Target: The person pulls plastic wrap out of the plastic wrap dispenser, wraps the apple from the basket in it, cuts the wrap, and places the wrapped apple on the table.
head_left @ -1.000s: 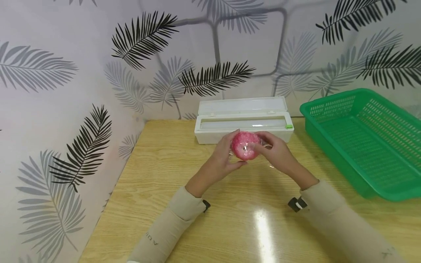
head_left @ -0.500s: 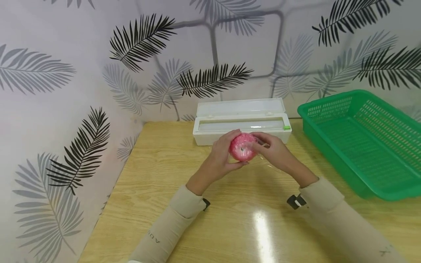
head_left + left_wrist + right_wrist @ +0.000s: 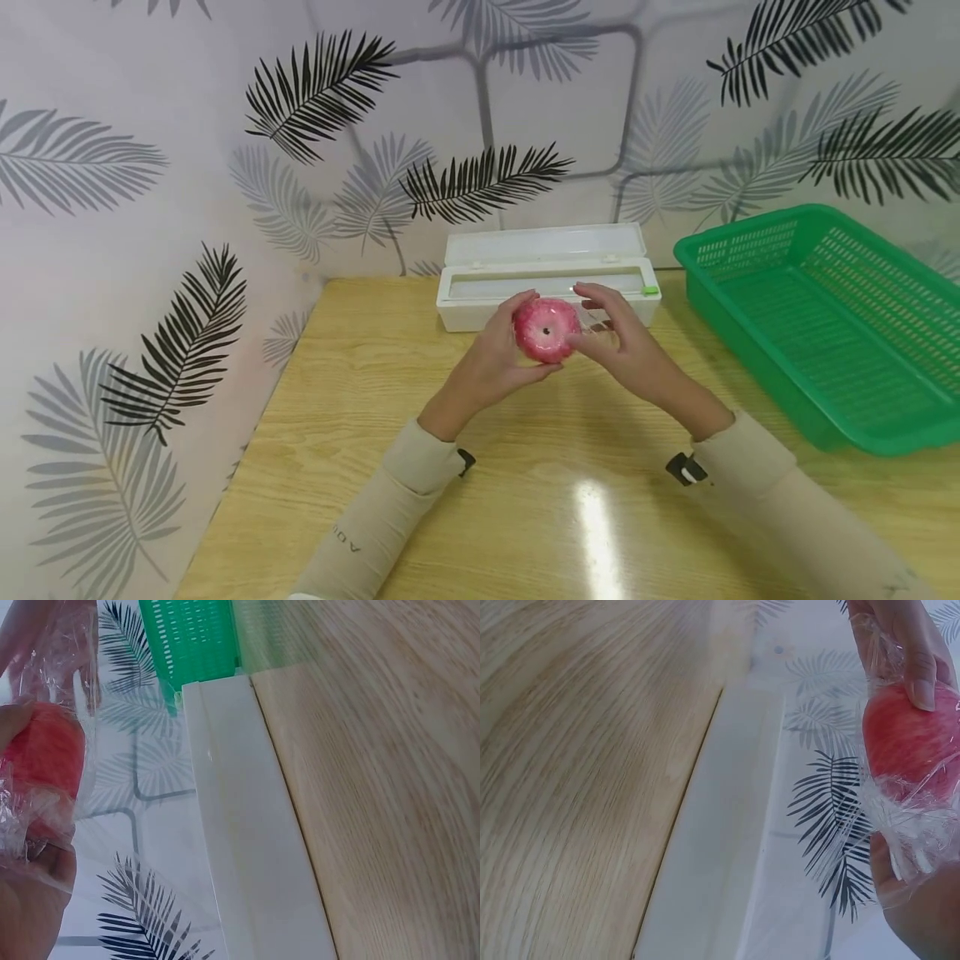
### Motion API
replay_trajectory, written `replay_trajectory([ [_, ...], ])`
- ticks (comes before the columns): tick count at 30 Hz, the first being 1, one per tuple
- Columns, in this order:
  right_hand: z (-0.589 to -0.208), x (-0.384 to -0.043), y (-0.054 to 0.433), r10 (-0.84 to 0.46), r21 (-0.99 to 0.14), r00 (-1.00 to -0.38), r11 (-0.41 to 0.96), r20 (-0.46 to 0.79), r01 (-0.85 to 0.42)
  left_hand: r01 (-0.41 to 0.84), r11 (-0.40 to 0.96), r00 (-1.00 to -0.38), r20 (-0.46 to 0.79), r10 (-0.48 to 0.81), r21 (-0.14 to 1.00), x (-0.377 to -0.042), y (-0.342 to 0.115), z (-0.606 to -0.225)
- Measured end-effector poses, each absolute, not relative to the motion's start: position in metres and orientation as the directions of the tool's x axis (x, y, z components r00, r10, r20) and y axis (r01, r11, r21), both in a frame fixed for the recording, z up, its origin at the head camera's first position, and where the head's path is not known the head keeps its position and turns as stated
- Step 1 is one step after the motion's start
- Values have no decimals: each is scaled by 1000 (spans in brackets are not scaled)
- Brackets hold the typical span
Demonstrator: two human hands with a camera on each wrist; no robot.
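A pinkish-red apple (image 3: 546, 333) wrapped in clear cling film (image 3: 911, 825) is held above the table in front of the white box. My left hand (image 3: 480, 367) grips it from the left, with fingers over the far side and the thumb along the near side. At the right, my right hand (image 3: 637, 354) has its fingers spread apart, its thumb at the apple's right edge and loose film by the fingers. In the right wrist view, the film lies bunched and crumpled below the apple. The apple's underside is hidden in the head view.
A white cling film dispenser (image 3: 468, 317) stands against the wall, its lid up and a roll inside. A green plastic basket (image 3: 780, 367) stands on the right of the wooden table (image 3: 360, 400). The patterned wall (image 3: 300, 217) closes off the back and left.
The apple has shifted slightly left and turned so its dimpled end faces up more squarely. My right fingers have spread and drawn away from the apple; the left hand keeps its grip.
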State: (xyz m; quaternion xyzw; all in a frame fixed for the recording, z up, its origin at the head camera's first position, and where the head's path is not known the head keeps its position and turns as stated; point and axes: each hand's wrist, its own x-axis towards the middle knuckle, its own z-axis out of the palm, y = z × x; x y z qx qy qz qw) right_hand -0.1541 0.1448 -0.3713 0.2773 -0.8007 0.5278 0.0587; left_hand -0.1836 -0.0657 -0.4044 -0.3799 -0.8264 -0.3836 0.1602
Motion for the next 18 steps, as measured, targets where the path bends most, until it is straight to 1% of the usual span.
replay_trajectory([
  [2, -367, -148, 143, -388, -786, -813, 278, 434, -552, 737, 398, -675, 553, 489, 547, -183, -67, -405],
  [6, -366, -143, 140, -422, -725, -762, 287, 492, -627, 729, 346, -679, 558, 477, 591, -183, -68, -405],
  [11, -370, -141, 140, -460, -684, -714, 269, 527, -678, 703, 327, -703, 548, 454, 631, -182, -69, -406],
  [14, -371, -140, 140, -481, -674, -700, 264, 528, -690, 695, 333, -712, 548, 438, 637, -183, -70, -407],
  [18, -371, -139, 138, -484, -673, -708, 284, 514, -683, 676, 345, -732, 541, 414, 651, -182, -71, -406],
])
